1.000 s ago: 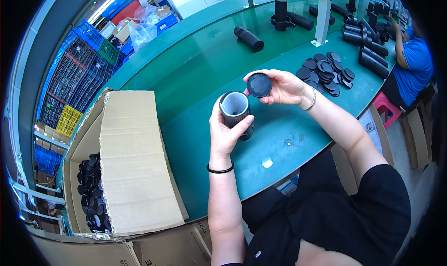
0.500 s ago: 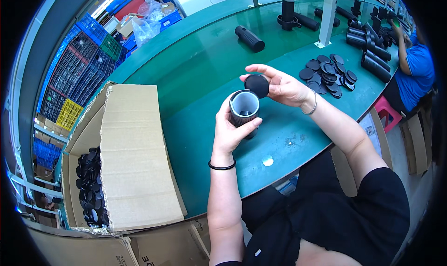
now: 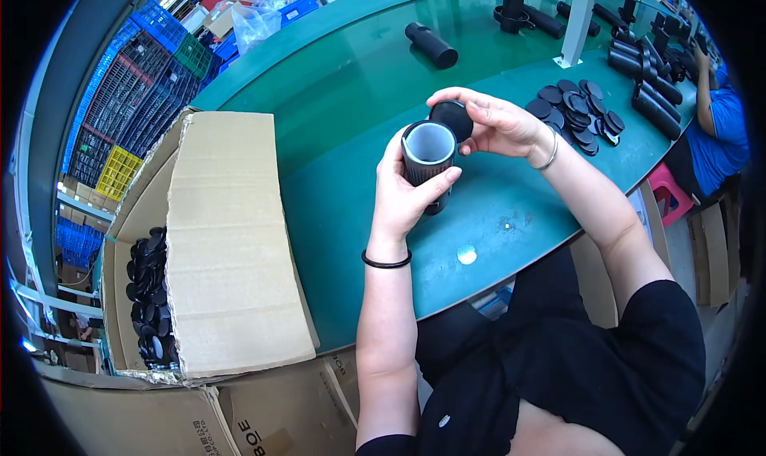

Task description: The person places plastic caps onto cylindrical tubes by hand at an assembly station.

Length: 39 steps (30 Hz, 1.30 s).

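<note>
1. The left hand [image 3: 405, 189], with a thin black band [image 3: 387, 261] round its wrist, was clamped around a ribbed black cylindrical tube with a pale grey-lined open end [image 3: 429, 171]; the thumb lay across the near side.
2. That tube was held over the smooth green worktable [image 3: 343, 264], its open mouth facing up toward the head camera.
3. The right hand [image 3: 504, 126], a silvery bangle [image 3: 549, 151] at its wrist, gripped a round flat black cap [image 3: 452, 122] by its edge, between thumb and fingers.
4. The cap stood tilted at the far right side of the tube's rim, not covering the opening; whether the two touched could not be told.
5. Beyond the right hand, a loose heap of black discs [image 3: 576, 109] lay on the worktable, with thick black cylinders [image 3: 656, 111] lying past it.
6. A single black tube with a grooved surface [image 3: 432, 46] lay on its side farther back, well apart from the hands.
7. To the left, an open brown cardboard box [image 3: 231, 240] held many small black discs [image 3: 149, 296].
8. At the far right sat a co-worker in a blue top [image 3: 720, 133], beside a pink plastic stool [image 3: 670, 194].
</note>
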Tool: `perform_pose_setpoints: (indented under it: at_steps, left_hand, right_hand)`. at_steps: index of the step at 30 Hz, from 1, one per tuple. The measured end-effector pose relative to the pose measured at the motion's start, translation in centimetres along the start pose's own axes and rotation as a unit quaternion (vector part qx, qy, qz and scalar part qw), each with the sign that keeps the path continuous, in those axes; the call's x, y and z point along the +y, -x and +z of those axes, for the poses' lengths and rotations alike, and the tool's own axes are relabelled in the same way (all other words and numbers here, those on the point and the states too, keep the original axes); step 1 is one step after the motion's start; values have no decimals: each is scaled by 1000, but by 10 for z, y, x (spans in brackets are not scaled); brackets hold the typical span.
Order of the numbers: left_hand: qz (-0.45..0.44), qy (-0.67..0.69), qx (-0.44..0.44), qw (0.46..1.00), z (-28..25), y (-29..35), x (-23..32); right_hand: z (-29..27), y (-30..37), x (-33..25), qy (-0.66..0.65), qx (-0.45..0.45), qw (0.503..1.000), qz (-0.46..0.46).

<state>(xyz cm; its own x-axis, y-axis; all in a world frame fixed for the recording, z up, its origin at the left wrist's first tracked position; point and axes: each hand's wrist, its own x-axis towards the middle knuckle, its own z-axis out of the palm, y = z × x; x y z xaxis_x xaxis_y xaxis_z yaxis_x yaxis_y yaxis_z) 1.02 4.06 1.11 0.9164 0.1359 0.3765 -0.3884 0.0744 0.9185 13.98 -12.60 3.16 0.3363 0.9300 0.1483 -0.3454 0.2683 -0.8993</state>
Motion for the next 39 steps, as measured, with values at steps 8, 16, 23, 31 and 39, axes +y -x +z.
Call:
perform_pose_setpoints:
  at_steps: [8, 16, 23, 31, 39]
  left_hand:
    - [43, -82, 79, 992, 6, 2, 1]
    - [41, -120, 78, 989, 12, 3, 5]
    - [36, -112, 61, 991, 20, 2, 7]
    - [70, -156, 67, 983, 19, 2, 3]
    - [88, -207, 72, 972, 21, 2, 0]
  right_hand:
    - [-4, 7, -6, -23, 7, 999, -48]
    - [31, 0, -35, 322, 24, 934, -157]
    - [66, -4, -51, 606, 4, 782, -143]
    - [64, -5, -53, 622, -8, 771, -137]
    - [62, -6, -62, 643, -38, 754, -129]
